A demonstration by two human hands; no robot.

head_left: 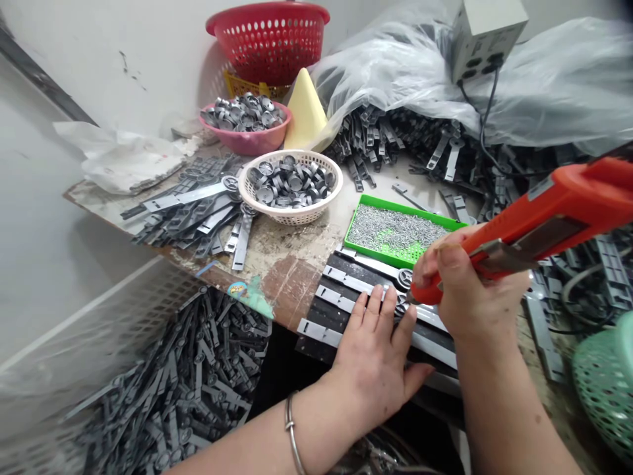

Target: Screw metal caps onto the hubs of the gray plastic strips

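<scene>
My right hand [469,290] grips an orange electric screwdriver [534,221], its nose slanting down to the left. The tip meets, or comes very near, the round hub of a grey plastic strip [341,280]; exact contact is hard to make out. My left hand [378,349] lies with fingers spread over the strips, its fingertips close to that hub. Several such strips lie side by side on a black board [321,313] at the table's front edge. Just behind them is a green tray [353,237] full of small metal screws [390,224].
A white basket [297,214] and a pink bowl [247,138] hold round grey caps. Loose strips [198,211] are heaped on the left, more under plastic sheeting [386,72]. A corded power box [487,39] stands behind. A bin of strips [198,382] sits below; a green basket [603,389], right.
</scene>
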